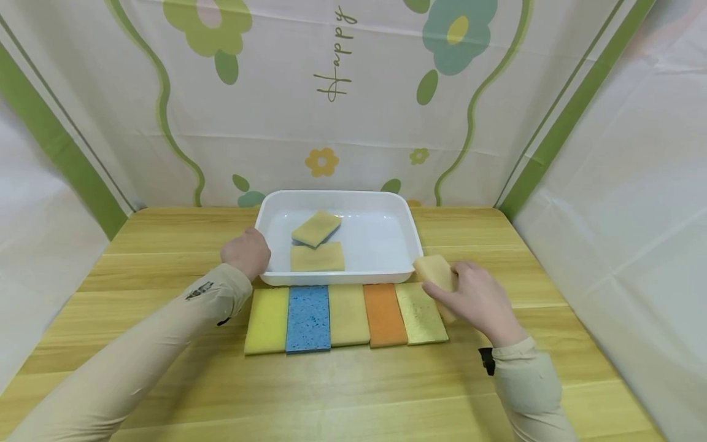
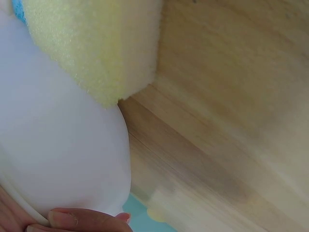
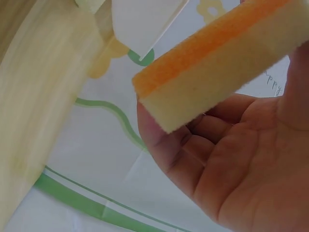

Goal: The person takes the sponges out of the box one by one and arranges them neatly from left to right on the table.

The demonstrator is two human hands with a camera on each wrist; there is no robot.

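The right grip (image 1: 483, 299) pinches an orange-and-cream sponge (image 3: 212, 72) by the right front corner of the white tray (image 1: 337, 280); the left grip (image 1: 247, 252) is clamped on its left side. Two sponges (image 1: 317, 258) lie inside, five sponges (image 1: 349, 316) line up in front: seemingly partway, six perhaps left

2-layer sponge (image 3: 219, 65) in fingers (image 3: 186, 169)

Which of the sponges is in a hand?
The beige-and-orange sponge, gripped by the right hand; five others lie in a row and two in the tray, unheld.
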